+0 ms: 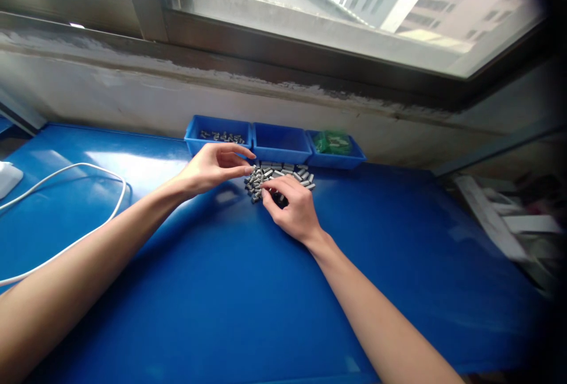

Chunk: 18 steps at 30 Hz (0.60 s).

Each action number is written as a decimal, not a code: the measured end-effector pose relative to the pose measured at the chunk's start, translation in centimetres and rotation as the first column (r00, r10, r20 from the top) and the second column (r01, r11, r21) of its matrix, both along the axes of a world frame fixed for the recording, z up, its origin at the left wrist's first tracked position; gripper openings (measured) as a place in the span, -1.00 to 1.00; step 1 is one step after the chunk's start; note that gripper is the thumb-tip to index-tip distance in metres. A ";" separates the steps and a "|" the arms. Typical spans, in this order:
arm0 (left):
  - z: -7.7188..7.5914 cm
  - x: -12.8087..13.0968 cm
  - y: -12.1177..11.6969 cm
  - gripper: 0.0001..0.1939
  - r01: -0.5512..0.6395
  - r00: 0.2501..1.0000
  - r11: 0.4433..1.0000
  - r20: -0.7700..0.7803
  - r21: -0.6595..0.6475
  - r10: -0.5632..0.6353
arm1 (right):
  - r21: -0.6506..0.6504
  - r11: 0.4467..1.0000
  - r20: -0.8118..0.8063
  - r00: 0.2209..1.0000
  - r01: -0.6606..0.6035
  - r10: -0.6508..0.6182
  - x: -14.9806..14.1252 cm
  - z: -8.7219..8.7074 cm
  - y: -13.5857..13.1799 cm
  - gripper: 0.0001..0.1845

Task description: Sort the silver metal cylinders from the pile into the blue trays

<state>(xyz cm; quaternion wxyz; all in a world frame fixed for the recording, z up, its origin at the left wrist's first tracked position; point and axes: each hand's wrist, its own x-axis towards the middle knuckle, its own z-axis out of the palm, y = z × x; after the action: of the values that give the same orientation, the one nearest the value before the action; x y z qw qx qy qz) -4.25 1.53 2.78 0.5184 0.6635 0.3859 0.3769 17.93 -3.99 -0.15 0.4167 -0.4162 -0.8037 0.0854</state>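
A pile of small grey metal pieces (pixel 254 186), short and roughly cylindrical, lies on the blue tabletop. My left hand (pixel 212 166) hovers at the pile's left edge, thumb and fingers apart, with nothing plainly held between them. Over the front of the pile, my right hand (pixel 292 205) has its thumb and index fingertips brought together on one of the small metal pieces. Part of the pile is hidden beneath the right hand.
Behind the pile stand three joined blue bins: the left bin (pixel 191 131) holds small metal parts, the middle bin (pixel 281 142) shows a bare inside, and the right bin (pixel 349 162) contains a green bag (pixel 334 143). A white cable (pixel 119 195) curves across the left. A window ledge rises behind.
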 end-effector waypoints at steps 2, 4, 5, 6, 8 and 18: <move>0.0 0.1 -0.1 -0.53 0.065 0.997 0.994 0.050 -0.092 -0.060 | 0.009 1.000 -0.001 1.000 -0.001 0.001 0.0 0.0 0.0 -0.89; -0.1 0.1 -0.2 -0.56 0.112 0.992 0.983 0.074 -0.145 -0.102 | 0.015 1.000 -0.001 1.000 -0.001 0.001 0.0 0.0 0.0 -0.89; -0.1 0.2 -0.3 -0.56 0.127 0.990 0.979 0.076 -0.159 -0.116 | 0.016 1.000 0.000 1.000 -0.002 0.002 0.0 0.0 0.0 -0.89; -0.2 0.2 -0.4 -0.57 0.135 0.989 0.977 0.074 -0.164 -0.124 | 0.016 1.000 0.002 1.000 -0.003 0.003 0.0 0.0 0.0 -0.89; -0.1 0.4 -0.5 -0.57 0.142 0.989 0.976 0.065 -0.164 -0.133 | 0.015 1.000 0.003 1.000 -0.002 0.002 0.0 -0.1 0.0 -0.90; 0.0 -0.8 1.1 -0.66 -0.532 0.766 0.839 0.356 -0.113 0.535 | -0.019 1.000 -0.005 1.000 -0.006 0.006 0.0 0.0 0.0 -0.89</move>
<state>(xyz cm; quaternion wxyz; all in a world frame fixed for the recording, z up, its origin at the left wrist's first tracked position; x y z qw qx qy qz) -5.07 2.67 2.83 0.4555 0.4409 0.4534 0.6265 17.95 -4.03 -0.19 0.4144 -0.4176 -0.8030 0.0950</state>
